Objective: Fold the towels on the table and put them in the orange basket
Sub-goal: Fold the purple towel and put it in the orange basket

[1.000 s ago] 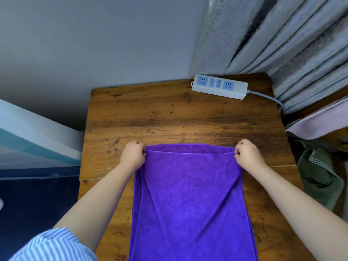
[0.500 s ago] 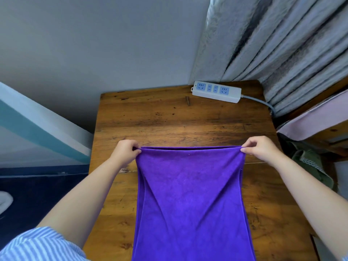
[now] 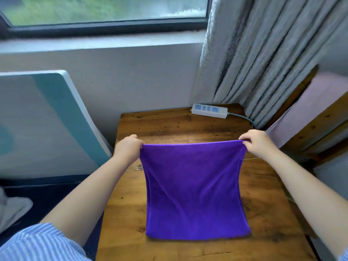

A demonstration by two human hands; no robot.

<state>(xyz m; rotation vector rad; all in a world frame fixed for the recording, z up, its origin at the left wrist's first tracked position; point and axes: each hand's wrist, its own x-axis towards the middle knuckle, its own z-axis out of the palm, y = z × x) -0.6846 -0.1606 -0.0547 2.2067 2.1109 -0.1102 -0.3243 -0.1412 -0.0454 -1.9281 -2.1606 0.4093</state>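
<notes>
A purple towel (image 3: 194, 189), doubled over, hangs stretched between my hands above the wooden table (image 3: 169, 127). My left hand (image 3: 128, 148) pinches its top left corner and my right hand (image 3: 258, 143) pinches its top right corner. The top edge is pulled taut and level. The towel's folded lower edge hangs just over the table near its front. No orange basket is in view.
A white power strip (image 3: 209, 110) lies at the table's back right with its cable running right. Grey curtains (image 3: 254, 53) hang behind it. A wooden rack with pink cloth (image 3: 310, 112) stands to the right. A teal and white panel (image 3: 43, 119) leans at the left.
My hands have lifted the towel's top edge higher and pulled it wider, so its lower end is now off the table edge and in view. My head has tilted up, showing the window.
</notes>
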